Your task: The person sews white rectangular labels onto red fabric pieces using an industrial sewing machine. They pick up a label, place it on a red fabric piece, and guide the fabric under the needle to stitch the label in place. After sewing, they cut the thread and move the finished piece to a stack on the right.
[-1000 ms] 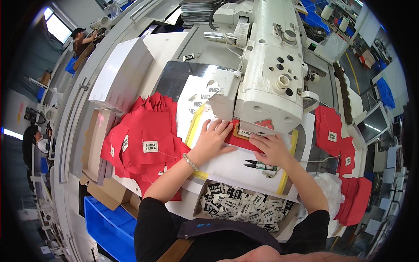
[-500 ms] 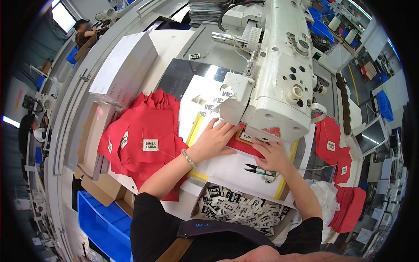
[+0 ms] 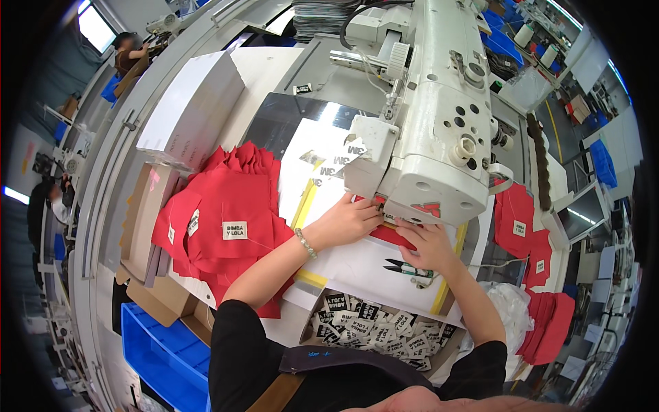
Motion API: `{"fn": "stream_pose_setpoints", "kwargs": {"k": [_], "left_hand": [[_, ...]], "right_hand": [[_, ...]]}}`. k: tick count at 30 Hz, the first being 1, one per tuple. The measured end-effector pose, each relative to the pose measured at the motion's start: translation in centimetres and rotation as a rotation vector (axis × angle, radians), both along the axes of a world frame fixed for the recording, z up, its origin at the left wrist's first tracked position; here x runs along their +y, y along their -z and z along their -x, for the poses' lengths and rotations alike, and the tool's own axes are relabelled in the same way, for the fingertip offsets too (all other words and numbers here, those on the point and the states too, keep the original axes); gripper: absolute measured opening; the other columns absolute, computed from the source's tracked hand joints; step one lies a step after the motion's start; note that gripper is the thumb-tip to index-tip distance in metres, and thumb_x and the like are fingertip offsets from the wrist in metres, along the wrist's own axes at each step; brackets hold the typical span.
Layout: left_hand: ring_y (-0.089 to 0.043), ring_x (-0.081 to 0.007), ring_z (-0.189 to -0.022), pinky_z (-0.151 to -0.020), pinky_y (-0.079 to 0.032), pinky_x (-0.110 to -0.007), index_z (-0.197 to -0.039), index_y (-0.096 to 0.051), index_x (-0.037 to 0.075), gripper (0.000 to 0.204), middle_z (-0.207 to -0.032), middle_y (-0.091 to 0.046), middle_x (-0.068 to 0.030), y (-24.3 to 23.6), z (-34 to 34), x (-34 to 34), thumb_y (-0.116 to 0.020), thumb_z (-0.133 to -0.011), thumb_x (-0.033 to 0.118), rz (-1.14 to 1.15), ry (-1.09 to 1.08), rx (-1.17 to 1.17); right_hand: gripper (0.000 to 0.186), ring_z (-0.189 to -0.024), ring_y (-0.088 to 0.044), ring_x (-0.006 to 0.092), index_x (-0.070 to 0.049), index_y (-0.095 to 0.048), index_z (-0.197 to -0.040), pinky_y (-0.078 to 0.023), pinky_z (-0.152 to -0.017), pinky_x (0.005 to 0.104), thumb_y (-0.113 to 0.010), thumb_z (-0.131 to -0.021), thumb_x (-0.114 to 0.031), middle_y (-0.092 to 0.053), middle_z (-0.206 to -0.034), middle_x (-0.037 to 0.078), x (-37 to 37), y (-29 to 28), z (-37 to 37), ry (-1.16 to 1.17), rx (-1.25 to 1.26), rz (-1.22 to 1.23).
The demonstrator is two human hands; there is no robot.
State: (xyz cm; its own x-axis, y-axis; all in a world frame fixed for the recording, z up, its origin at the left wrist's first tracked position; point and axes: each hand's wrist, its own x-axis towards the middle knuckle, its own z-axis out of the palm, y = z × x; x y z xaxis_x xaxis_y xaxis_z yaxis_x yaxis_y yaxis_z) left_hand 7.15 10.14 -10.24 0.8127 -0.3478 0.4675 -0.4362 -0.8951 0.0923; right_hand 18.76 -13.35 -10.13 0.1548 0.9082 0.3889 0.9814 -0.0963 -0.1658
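Observation:
A piece of red fabric [image 3: 395,235] lies on the white sewing plate under the head of a large white sewing machine [image 3: 439,165]. On its upper edge sits a small pale woven label [image 3: 389,215], partly covered by fingers and the machine. My left hand [image 3: 349,221] reaches in from the left, its fingers drawn together at the label's left edge; the fingertips are partly hidden. From the right, my right hand [image 3: 431,245] rests its bent fingers on the label's right edge and the fabric, thumb apart. Thread snips [image 3: 410,267] lie just below the right hand.
An open box of loose labels [image 3: 374,326] is near my body. Red labelled fabric pieces [image 3: 230,199] are heaped at the left beside a white carton [image 3: 192,110]. More red pieces [image 3: 547,328] lie at the right. A blue bin [image 3: 165,357] stands lower left.
My left hand has moved slightly right, its outstretched fingers drawing in to the label's left edge. The right hand stays nearly in place.

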Motion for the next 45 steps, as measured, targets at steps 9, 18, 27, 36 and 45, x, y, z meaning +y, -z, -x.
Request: {"fn": "stream_pose_setpoints", "kwargs": {"k": [9, 18, 27, 36, 45], "left_hand": [[-0.062, -0.0137, -0.096, -0.092, -0.042, -0.039, -0.100, -0.072, 0.015, 0.021, -0.099, -0.068, 0.0041, 0.9, -0.8, 0.0, -0.068, -0.080, 0.016, 0.052, 0.026, 0.075], [-0.063, -0.0237, -0.100, -0.091, -0.046, -0.042, -0.104, -0.072, 0.014, 0.029, -0.107, -0.069, -0.0034, 1.1, -1.6, 0.1, -0.065, -0.076, 0.009, 0.187, 0.096, 0.205], [-0.061, -0.0210, -0.096, -0.091, -0.043, -0.041, -0.101, -0.070, 0.018, 0.022, -0.096, -0.070, 0.0004, 1.5, -2.4, 0.1, -0.062, -0.081, 0.016, 0.275, 0.128, 0.251], [-0.062, -0.0178, -0.088, -0.076, -0.051, -0.034, -0.090, -0.071, 0.013, 0.013, -0.084, -0.066, 0.0021, 0.7, -1.7, 1.2, -0.068, -0.080, 0.021, 0.139, 0.123, 0.036], [-0.067, -0.0201, -0.079, -0.075, -0.054, -0.035, -0.089, -0.074, 0.009, 0.015, -0.085, -0.069, -0.0038, 2.0, -2.4, 1.3, -0.073, -0.079, 0.020, 0.144, 0.167, 0.099]], "right_hand": [[0.036, -0.090, -0.062, 0.0224, -0.012, -0.066, -0.107, -0.048, -0.077, 0.0377, -0.065, -0.071, -0.011, -0.068, -0.103, 0.003, 0.2, 0.0, -0.2, -0.022, 0.105, -0.049], [0.032, -0.087, -0.061, 0.0313, -0.004, -0.062, -0.100, -0.047, -0.078, 0.0434, -0.058, -0.068, -0.002, -0.065, -0.091, 0.013, 0.2, 0.4, -0.7, -0.026, 0.203, -0.061], [0.032, -0.086, -0.061, 0.0327, -0.003, -0.061, -0.098, -0.048, -0.078, 0.0439, -0.057, -0.066, -0.001, -0.065, -0.091, 0.014, 0.5, 0.4, -0.9, -0.047, 0.192, -0.078], [0.044, -0.097, -0.062, 0.0325, -0.005, -0.059, -0.108, -0.046, -0.088, 0.0461, -0.054, -0.064, 0.000, -0.068, -0.105, 0.010, -0.4, 1.4, -0.8, 0.008, 0.233, 0.035], [0.040, -0.090, -0.064, 0.0325, -0.003, -0.059, -0.104, -0.047, -0.087, 0.0454, -0.054, -0.065, 0.001, -0.069, -0.102, 0.010, -0.4, 1.7, -0.9, 0.007, 0.240, 0.036]]}}
